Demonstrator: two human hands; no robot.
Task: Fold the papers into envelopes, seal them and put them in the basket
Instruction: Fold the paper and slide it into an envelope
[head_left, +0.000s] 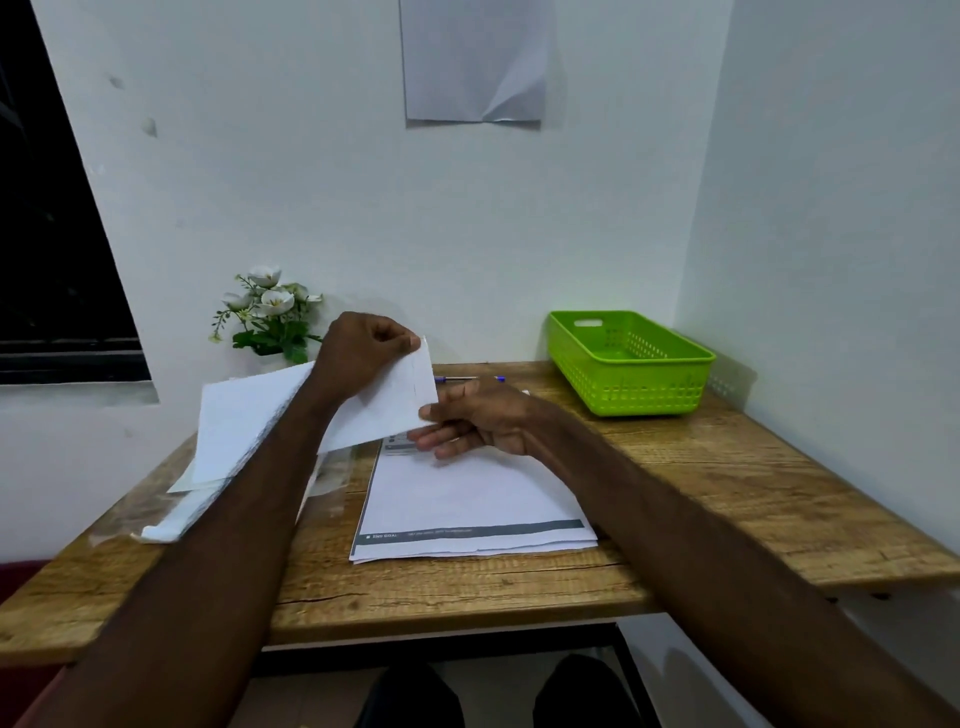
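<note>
A white sheet of paper (244, 415) is lifted off the wooden table, tilted, running from the left side up to the middle. My left hand (363, 358) pinches its upper right corner between thumb and fingers. My right hand (472, 418) holds the same sheet's lower right edge, thumb on top and fingers below. Under my hands a stack of white papers (467, 499) with a grey printed band lies flat on the table. The green plastic basket (631, 364) stands at the back right corner and looks empty.
A blue pen (467, 379) lies behind my hands near the wall. A pot of white artificial flowers (270, 317) stands at the back left. Clear plastic wrapping with more white paper (161, 519) lies at the table's left edge. Walls close off the back and right.
</note>
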